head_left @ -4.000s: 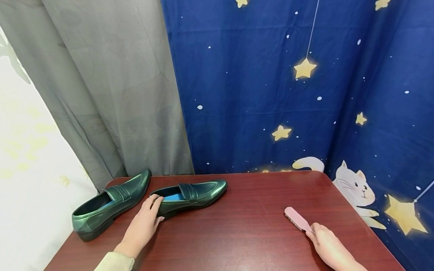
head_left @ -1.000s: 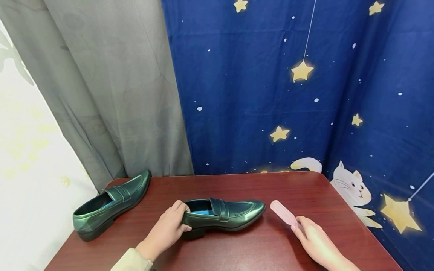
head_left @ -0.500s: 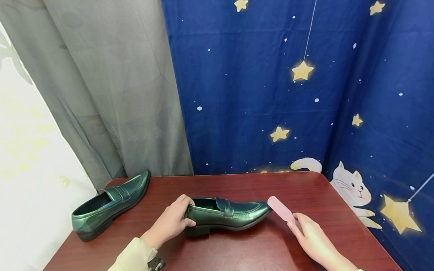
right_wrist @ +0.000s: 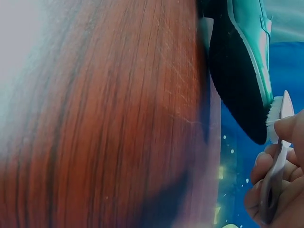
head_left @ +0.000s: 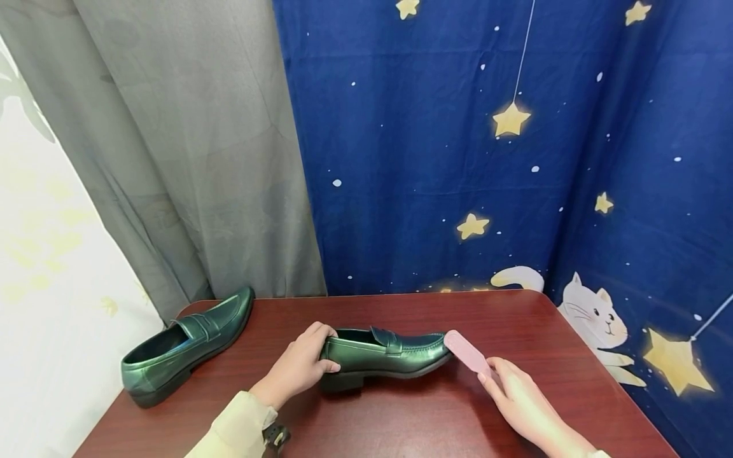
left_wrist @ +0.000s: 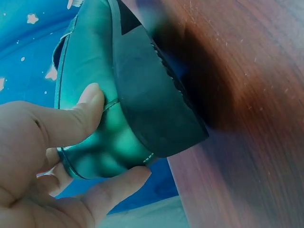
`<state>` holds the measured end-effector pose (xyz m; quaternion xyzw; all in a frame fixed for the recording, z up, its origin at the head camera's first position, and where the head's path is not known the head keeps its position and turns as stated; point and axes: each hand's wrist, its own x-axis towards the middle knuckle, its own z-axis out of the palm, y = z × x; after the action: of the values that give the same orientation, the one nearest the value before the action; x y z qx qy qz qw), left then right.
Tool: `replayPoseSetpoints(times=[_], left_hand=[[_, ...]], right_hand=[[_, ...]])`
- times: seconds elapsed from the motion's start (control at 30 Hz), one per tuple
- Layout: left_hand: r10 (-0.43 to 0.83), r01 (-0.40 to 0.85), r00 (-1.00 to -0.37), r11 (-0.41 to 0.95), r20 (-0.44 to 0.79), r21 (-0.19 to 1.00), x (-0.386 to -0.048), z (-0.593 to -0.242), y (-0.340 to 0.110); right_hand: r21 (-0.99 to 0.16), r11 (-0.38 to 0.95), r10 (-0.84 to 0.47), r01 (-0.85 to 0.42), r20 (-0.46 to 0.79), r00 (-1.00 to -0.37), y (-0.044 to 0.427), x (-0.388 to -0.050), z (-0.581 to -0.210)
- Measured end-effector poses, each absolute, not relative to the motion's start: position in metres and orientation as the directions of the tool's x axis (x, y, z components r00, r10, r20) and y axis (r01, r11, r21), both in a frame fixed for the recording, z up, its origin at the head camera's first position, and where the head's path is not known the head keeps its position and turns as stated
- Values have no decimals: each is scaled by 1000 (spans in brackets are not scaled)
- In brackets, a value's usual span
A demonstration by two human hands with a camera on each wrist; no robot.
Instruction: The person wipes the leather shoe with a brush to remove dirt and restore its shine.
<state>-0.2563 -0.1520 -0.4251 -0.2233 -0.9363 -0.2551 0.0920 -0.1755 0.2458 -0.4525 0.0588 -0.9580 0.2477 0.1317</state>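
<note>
Moved: four seconds ago the held green loafer (head_left: 395, 356) lay close beside its mate; now it is further to my right, and the pink brush (head_left: 466, 352) has come left to its toe.
My left hand (head_left: 303, 362): gripping the loafer by its heel, thumb pressed on the near side, a finger against the back of the heel.
My right hand (head_left: 523, 404): grasping the brush by its handle, thumb along it.
Held loafer: raised above the table (head_left: 401, 423), toe pointing to my right; its dark sole (left_wrist: 152, 95) shows in both wrist views.
Brush: its pink back faces up at me, its head over the tip of the toe; from the right wrist, the white bristles (right_wrist: 273, 114) appear to touch the upper there.
Other loafer (head_left: 189, 346): in the same place as before, resting at the table's left edge, toe toward the grey curtain (head_left: 189, 140).
On my left arm: a pale sleeve (head_left: 235, 426) and a dark wristband (head_left: 276, 436).
Behind the table: a blue curtain (head_left: 412, 159) with yellow stars and a white cat (head_left: 595, 318).
</note>
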Motion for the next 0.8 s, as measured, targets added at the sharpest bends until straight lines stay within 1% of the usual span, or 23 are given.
replayPoseSetpoints(times=[0.23, 0.3, 0.4, 0.53, 0.6, 0.7, 0.8], left_hand=[[327, 417, -908, 750, 261, 513, -266, -426, -152], [306, 397, -917, 747, 255, 533, -267, -428, -153], [288, 397, -917, 731, 278, 555, -267, -433, -156], [284, 433, -897, 711, 338, 554, -267, -439, -160], [288, 452, -886, 715, 365, 534, -266, -443, -162], [291, 449, -887, 724, 358, 524, -264, -446, -163], [299, 425, -903, 732, 310, 532, -262, -449, -163]], right_hand=[[-447, 870, -55, -208, 330, -942, 238, -179, -453], [-453, 868, -56, -206, 323, -945, 236, -180, -452], [-469, 861, -53, -196, 300, -952, 232, -181, -450], [-482, 855, -58, -194, 283, -957, 227, -182, -449], [-483, 853, -63, -199, 283, -957, 225, -183, -448], [-482, 851, -69, -208, 290, -954, 223, -183, -449], [-476, 853, -68, -213, 303, -951, 221, -182, -450]])
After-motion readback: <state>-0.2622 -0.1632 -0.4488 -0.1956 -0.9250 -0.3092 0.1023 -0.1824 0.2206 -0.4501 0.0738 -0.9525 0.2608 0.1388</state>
